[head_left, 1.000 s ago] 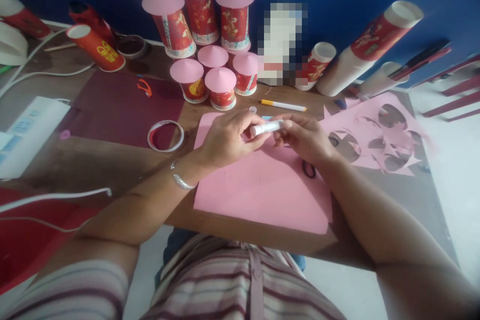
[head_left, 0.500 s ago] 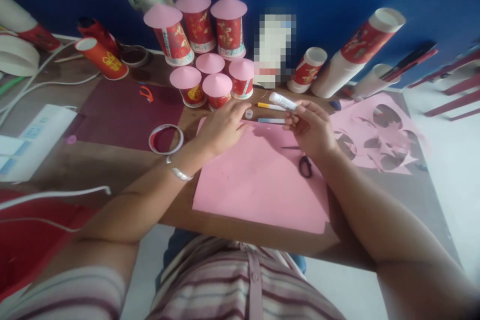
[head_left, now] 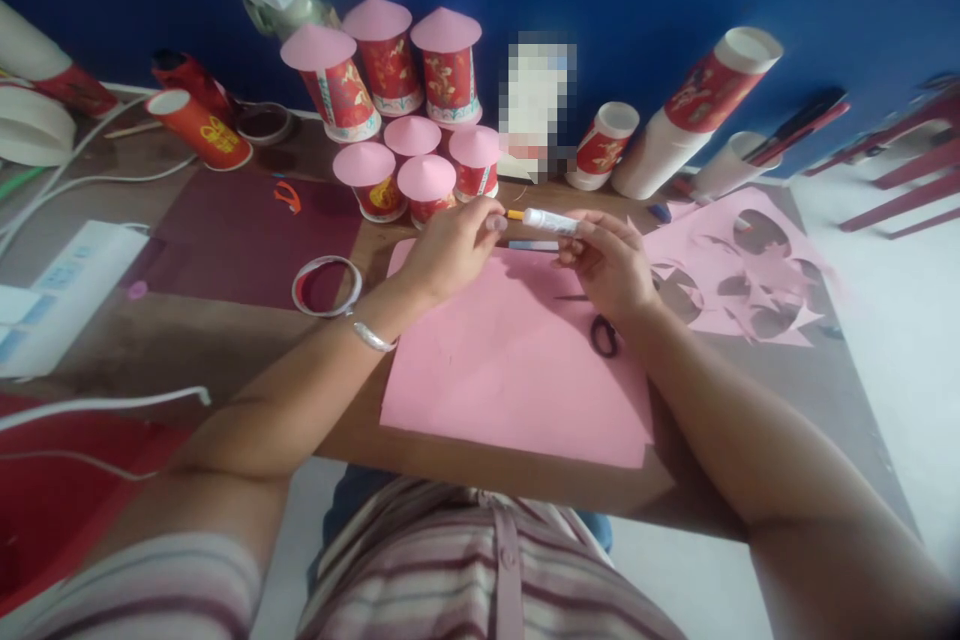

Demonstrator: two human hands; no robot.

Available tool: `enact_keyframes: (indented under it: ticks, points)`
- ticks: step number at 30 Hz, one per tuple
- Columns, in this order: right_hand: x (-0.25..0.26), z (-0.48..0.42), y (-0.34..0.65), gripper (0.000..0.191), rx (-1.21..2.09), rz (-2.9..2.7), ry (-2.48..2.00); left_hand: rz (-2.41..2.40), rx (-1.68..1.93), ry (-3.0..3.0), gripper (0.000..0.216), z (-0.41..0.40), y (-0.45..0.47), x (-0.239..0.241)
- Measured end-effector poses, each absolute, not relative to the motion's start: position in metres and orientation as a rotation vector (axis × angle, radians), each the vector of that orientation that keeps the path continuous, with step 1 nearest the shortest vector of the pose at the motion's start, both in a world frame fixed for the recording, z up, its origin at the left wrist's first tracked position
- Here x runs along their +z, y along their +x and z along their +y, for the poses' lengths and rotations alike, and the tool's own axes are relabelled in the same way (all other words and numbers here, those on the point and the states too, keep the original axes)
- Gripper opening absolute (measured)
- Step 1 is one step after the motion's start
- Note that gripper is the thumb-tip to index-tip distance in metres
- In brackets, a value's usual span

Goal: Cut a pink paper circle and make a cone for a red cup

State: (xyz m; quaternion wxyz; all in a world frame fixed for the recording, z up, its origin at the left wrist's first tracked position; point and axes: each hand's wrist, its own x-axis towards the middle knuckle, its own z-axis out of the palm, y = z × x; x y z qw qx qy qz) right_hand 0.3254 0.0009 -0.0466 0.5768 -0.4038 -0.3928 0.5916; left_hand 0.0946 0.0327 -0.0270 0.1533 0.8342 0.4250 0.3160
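My right hand (head_left: 609,265) grips a white glue stick (head_left: 551,222) near its base, the stick lying almost level and its end pointing left. Opposite that end, my left hand (head_left: 457,245) is closed in a pinch on the small glue stick cap (head_left: 499,219), mostly covered by the fingers. A short gap separates the cap from the stick. Below both hands lies a sheet of pink paper (head_left: 510,360). Scissors (head_left: 604,335) with dark handles rest on it, partly under my right hand. Behind the glue stick a yellow pencil-like stick (head_left: 514,214) shows in part.
Several red paper cups with pink cone roofs (head_left: 454,70) stand at the back. Cut pink scraps (head_left: 712,305) lie at right, near stacked cups (head_left: 686,110). At left are a roll of tape (head_left: 327,312), orange plastic piece (head_left: 287,196) and white cables (head_left: 112,175).
My left hand has closed where the loose cap lay on the table. My right hand has lowered the glue stick and turned it more level, bringing it closer to my left hand.
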Motion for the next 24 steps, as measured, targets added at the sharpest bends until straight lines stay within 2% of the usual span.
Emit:
enact_keyframes:
  ticks: [5, 14, 24]
  points:
    - [-0.047, -0.001, 0.323, 0.030, 1.407, -0.959, -0.950, 1.166, 1.135, 2.351, 0.012, 0.021, 0.087, -0.024]
    - [-0.051, -0.007, 0.319, 0.034, 1.294, -1.120, -1.012, 1.141, 0.994, 2.359, 0.013, 0.019, 0.084, -0.026]
    - [-0.043, -0.015, 0.322, 0.023, 0.827, -1.600, -1.163, 1.191, 0.870, 2.520, 0.020, 0.019, 0.079, -0.031]
